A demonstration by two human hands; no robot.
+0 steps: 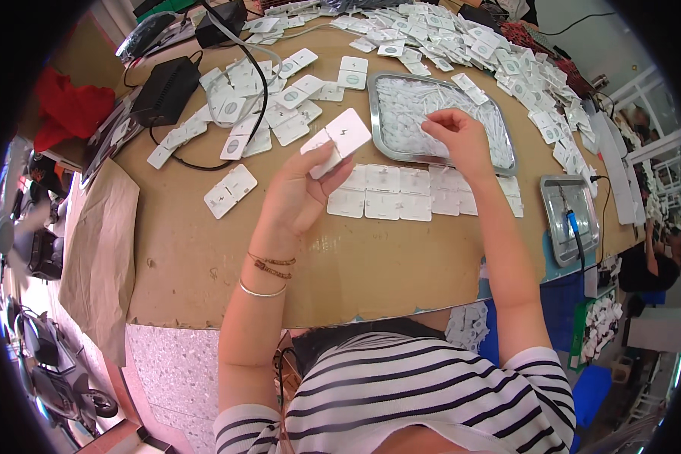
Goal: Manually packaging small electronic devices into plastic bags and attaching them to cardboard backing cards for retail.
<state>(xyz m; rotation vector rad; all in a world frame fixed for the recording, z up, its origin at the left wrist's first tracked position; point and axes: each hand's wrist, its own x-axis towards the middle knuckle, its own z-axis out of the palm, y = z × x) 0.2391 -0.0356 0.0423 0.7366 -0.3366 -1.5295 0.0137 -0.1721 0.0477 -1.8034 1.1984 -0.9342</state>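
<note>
Between the thumb and fingers of my left hand (296, 185) is a white two-part plastic panel (349, 135) with a small dark lightning mark, held tilted above the table. My right hand (463, 144) hovers over the near side of a metal tray (373, 125), thumb and fingertips pinched together. Whatever is in that pinch is too small to make out. Many thin white pieces (405, 102) fill the tray. Just in front of it, similar white panels (382, 204) lie in two joined rows, partly hidden by my right forearm.
Loose panels (289, 129) lie at the left, with another pile (499, 57) at the far right. A black power adapter (166, 89) and cables (263, 76) sit at the left. On the right, a smaller metal tray (552, 227) holds a blue-handled tool (573, 222) like a soldering iron.
</note>
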